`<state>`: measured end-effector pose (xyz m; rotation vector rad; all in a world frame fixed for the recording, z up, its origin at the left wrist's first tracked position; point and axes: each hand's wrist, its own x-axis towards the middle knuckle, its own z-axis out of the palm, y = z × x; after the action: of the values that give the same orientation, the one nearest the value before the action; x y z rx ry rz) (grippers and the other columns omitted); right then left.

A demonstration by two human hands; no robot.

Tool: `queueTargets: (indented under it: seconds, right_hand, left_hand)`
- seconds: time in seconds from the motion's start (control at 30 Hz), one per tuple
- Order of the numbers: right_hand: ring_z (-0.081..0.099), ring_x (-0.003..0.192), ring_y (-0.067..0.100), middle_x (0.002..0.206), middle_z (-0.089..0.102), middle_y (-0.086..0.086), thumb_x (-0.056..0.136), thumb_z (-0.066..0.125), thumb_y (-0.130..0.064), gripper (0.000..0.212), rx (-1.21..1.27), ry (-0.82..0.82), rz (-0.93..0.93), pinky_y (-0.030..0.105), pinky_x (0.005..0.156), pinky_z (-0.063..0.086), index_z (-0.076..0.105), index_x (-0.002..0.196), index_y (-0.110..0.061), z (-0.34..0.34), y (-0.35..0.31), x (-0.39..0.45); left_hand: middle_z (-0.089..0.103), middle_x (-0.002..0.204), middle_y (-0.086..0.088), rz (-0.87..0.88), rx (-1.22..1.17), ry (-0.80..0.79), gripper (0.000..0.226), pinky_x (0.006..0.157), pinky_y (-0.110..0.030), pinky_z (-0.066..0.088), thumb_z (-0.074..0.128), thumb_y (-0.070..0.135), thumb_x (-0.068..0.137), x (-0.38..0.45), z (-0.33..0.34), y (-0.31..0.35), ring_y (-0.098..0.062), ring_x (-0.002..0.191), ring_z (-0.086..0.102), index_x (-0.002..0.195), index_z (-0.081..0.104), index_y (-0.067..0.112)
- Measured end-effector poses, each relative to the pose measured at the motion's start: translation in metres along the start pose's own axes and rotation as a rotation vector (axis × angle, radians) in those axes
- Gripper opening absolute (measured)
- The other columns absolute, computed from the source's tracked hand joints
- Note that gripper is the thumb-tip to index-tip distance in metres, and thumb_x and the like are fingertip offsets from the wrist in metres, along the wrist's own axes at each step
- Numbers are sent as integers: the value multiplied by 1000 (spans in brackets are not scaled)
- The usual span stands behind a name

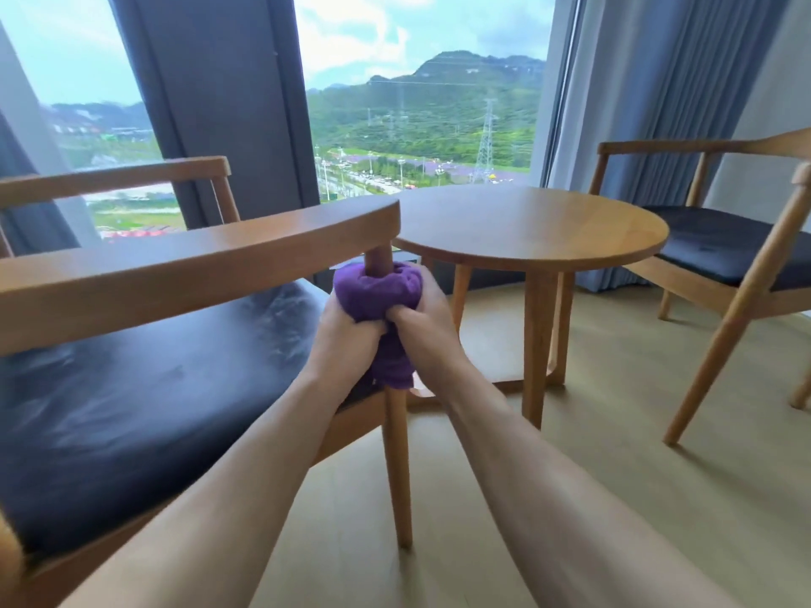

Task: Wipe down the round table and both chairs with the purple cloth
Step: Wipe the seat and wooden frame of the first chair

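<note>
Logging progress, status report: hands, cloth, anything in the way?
Left hand and right hand both clamp the cloth. Cloth wrapped round near chair's front leg. Nothing in the way.

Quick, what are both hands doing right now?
Left hand: closed, gripping the purple cloth wrapped around the chair post.
Right hand: closed, gripping the same purple cloth.
</note>
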<state>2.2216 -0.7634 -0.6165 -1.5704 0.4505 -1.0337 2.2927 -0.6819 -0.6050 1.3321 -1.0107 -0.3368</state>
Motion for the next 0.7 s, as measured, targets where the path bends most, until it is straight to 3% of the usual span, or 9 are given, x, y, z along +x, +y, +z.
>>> queueTargets:
  seconds: [0.07, 0.17, 0.23, 0.33, 0.4, 0.47, 0.53, 0.6, 0.7]
  right_hand:
    - [68, 98, 18, 105, 69, 4, 70, 59, -10, 48, 18, 25, -85, 36, 87, 59, 59, 117, -20, 2, -15, 14]
    - [70, 94, 13, 101, 71, -2, 73, 60, -11, 42, 31, 18, -130, 28, 79, 60, 60, 110, -31, 4, -10, 23]
    - [70, 95, 10, 104, 71, -3, 78, 60, -14, 39, 45, -6, -78, 25, 79, 59, 59, 114, -30, 3, 15, 13]
    - [69, 99, 10, 111, 69, -2, 79, 62, -26, 43, 15, -46, 96, 27, 80, 58, 56, 122, -30, 2, 49, -8]
    - [69, 101, 14, 112, 69, -1, 83, 64, -29, 41, 2, -40, 173, 30, 81, 59, 56, 123, -29, 2, 53, -13]
    - [68, 102, 18, 111, 68, -1, 87, 65, -26, 36, -56, -2, 202, 33, 83, 59, 56, 122, -26, 3, 46, -13]
    - [67, 100, 17, 108, 68, -2, 90, 63, -18, 31, -131, 45, 204, 35, 85, 59, 57, 120, -24, 4, 34, -16]
    - [68, 96, 16, 103, 68, -3, 89, 62, -10, 29, -197, 93, 186, 37, 85, 60, 59, 114, -22, 2, 19, -24]
    - [69, 94, 19, 98, 71, -1, 84, 60, -2, 33, -195, 160, 134, 37, 84, 60, 63, 111, -21, -3, -12, -41]
  left_hand:
    - [73, 78, 14, 83, 80, 80, 29, 59, -10, 50, 63, -3, 84, 15, -1, 8, -1, 76, 70, 95, 70, 23]
    - [72, 92, 4, 75, 124, 153, 32, 69, -12, 53, 64, -3, 83, 23, -1, 0, 1, 82, 68, 108, 68, 16]
    - [69, 92, 8, 9, 82, 101, 30, 77, -19, 57, 59, -2, 91, 12, -1, -18, -3, 85, 68, 114, 60, 17]
    - [73, 83, 12, -73, 131, -31, 33, 62, -18, 56, 58, 0, 92, -5, -1, -42, -6, 78, 72, 116, 62, 22]
    - [72, 92, 10, -81, 248, -37, 38, 67, -16, 54, 59, -1, 85, -4, -3, -43, -6, 86, 70, 112, 64, 26]
    - [71, 95, 11, -103, 305, -26, 36, 68, -16, 54, 60, 2, 83, -4, -1, -37, -5, 88, 68, 103, 64, 32]
    - [70, 98, 9, -129, 353, 3, 29, 75, -30, 58, 60, 10, 86, -10, 0, -28, -9, 91, 68, 102, 65, 33]
    - [68, 107, 4, -134, 388, 5, 29, 83, -40, 59, 59, 14, 89, -21, 0, -18, -15, 97, 68, 110, 65, 31]
    - [63, 113, 3, -21, 503, -16, 35, 90, -38, 56, 56, 15, 91, -38, -1, 9, -14, 102, 64, 123, 59, 27]
